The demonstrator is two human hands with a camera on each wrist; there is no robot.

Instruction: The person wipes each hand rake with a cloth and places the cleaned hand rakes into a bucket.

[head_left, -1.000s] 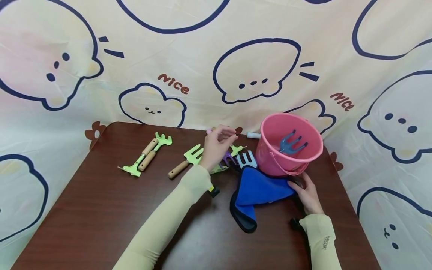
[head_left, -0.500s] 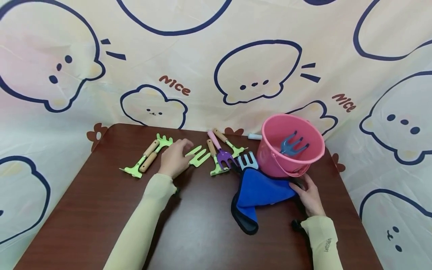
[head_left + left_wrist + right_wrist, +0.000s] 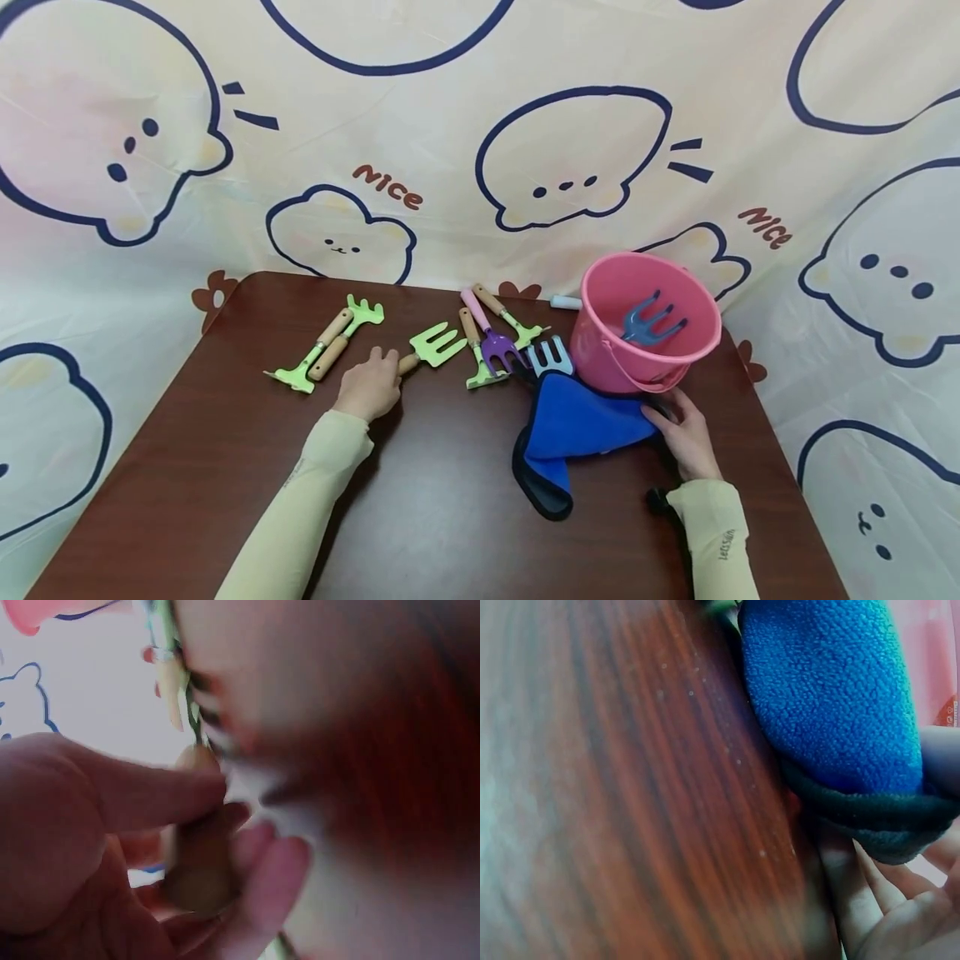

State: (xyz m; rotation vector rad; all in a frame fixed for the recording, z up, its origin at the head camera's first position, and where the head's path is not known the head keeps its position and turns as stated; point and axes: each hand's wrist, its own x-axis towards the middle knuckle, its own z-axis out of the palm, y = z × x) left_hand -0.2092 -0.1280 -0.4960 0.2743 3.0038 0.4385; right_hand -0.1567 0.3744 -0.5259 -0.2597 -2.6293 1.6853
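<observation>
In the head view my left hand holds the wooden handle of a lime-green hand fork, whose tines point right along the table. The left wrist view shows thumb and fingers around that wooden handle, somewhat blurred. On the right, my right hand pinches the edge of a blue fleece cloth piece with black trim, folded over beside the bucket. Seen from the right wrist, the fleece has its black edge between thumb and fingers.
A pink bucket holding a blue fork stands behind the cloth. Left lie two green tools, a hoe and a rake. Between fork and bucket are a purple fork, a light-blue fork and small green tools.
My left hand has moved left from over the purple fork, down to the green fork, and now grips its handle. The right hand and the blue cloth have stayed put.
</observation>
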